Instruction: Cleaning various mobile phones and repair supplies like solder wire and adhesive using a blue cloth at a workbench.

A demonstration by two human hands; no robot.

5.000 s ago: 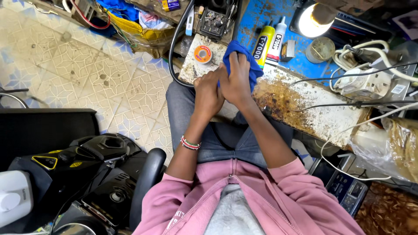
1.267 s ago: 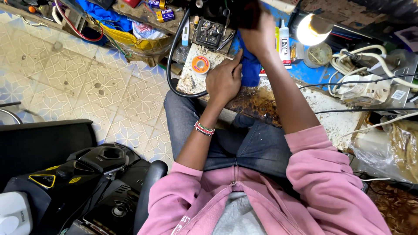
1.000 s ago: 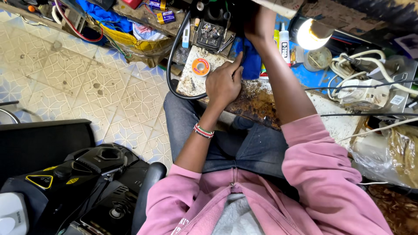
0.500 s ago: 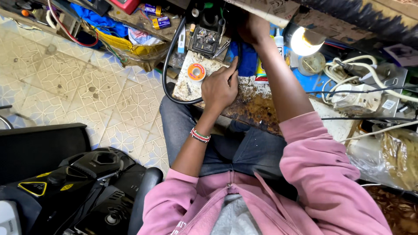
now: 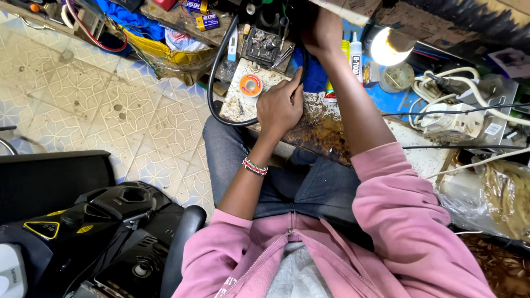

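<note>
Head view, read from left to right. At the lower left a black machine housing with yellow markings (image 5: 105, 221) is seen resting on the patterned tiled floor (image 5: 83, 105). At the upper left, a blue cloth (image 5: 118, 14) and a yellow bag (image 5: 160, 52) are piled at the floor's edge.

Near the centre, a white work pad (image 5: 243, 102) is laid on the desk (image 5: 326, 127), whose surface is stained and rusted. A small orange spool (image 5: 250, 85) is seen lying on the pad, and a thick black cable (image 5: 218, 72) is curved around the pad's left side. The left hand (image 5: 280, 107) is placed palm down at the pad's right edge; its fingers are held loosely together and extended, with the index finger pointed up toward a blue cloth patch (image 5: 313, 77). Nothing is seen gripped in it. A beaded bracelet (image 5: 254, 166) is worn on that wrist.

Just right of centre, the right hand (image 5: 323, 33) is raised to the dark equipment at the top of the desk; its fingers are curled, but whether something is pinched cannot be told, since the fingertips are lost in shadow. A white glue bottle (image 5: 356, 55) is stood just beside that forearm.

Further right, a lit lamp (image 5: 385, 48), a white power strip (image 5: 450, 124) with tangled white cords, and a clear plastic bag (image 5: 497, 193) are shown.
</note>
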